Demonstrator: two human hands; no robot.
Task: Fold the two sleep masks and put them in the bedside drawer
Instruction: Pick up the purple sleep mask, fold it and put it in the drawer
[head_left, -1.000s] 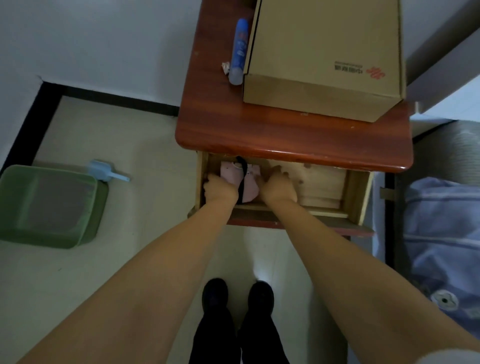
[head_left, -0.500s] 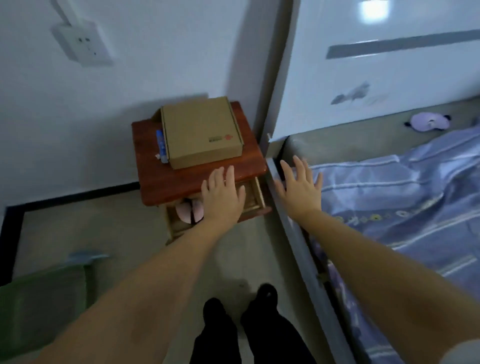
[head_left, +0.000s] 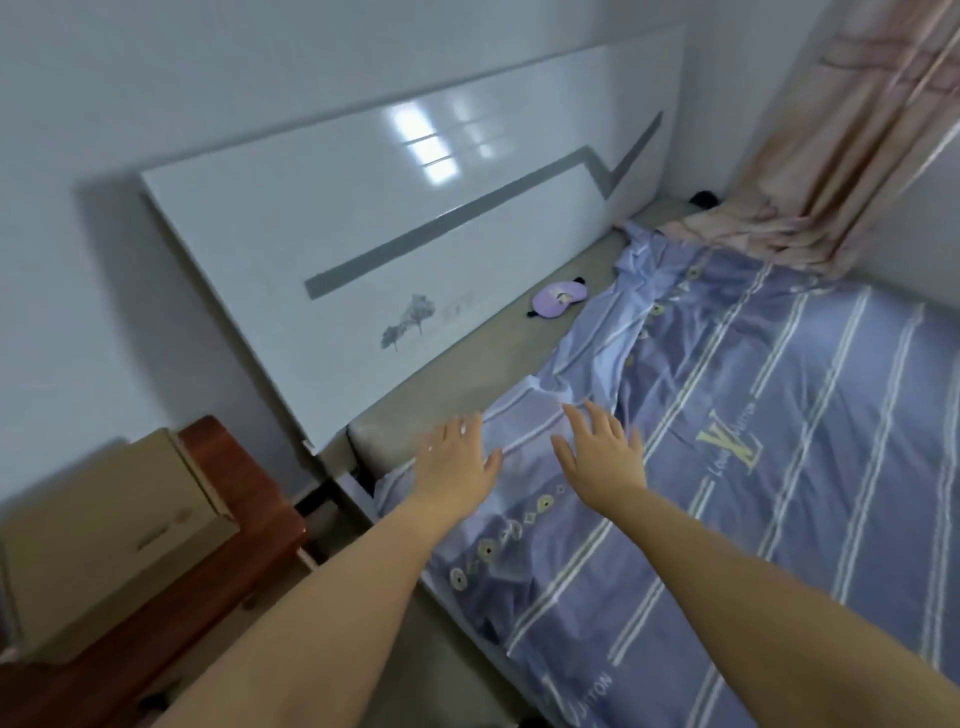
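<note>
A purple sleep mask (head_left: 558, 299) with black ends lies flat on the bare mattress strip near the headboard, far from both hands. My left hand (head_left: 457, 460) hovers open, fingers spread, over the near corner of the bed. My right hand (head_left: 602, 454) is open beside it, above the purple striped sheet (head_left: 753, 467). Neither hand holds anything. The red-brown bedside table (head_left: 249, 499) shows at the lower left; its drawer and the pink mask are out of view.
A cardboard box (head_left: 104, 540) sits on the bedside table. A glossy white headboard (head_left: 363, 270) runs along the wall. Pink curtains (head_left: 841, 156) hang at the far right, their hem resting on the bed.
Both hands left the pink mask in the drawer and came out open. My view swung right from the bedside table to the bed, and both hands now reach over the sheet.
</note>
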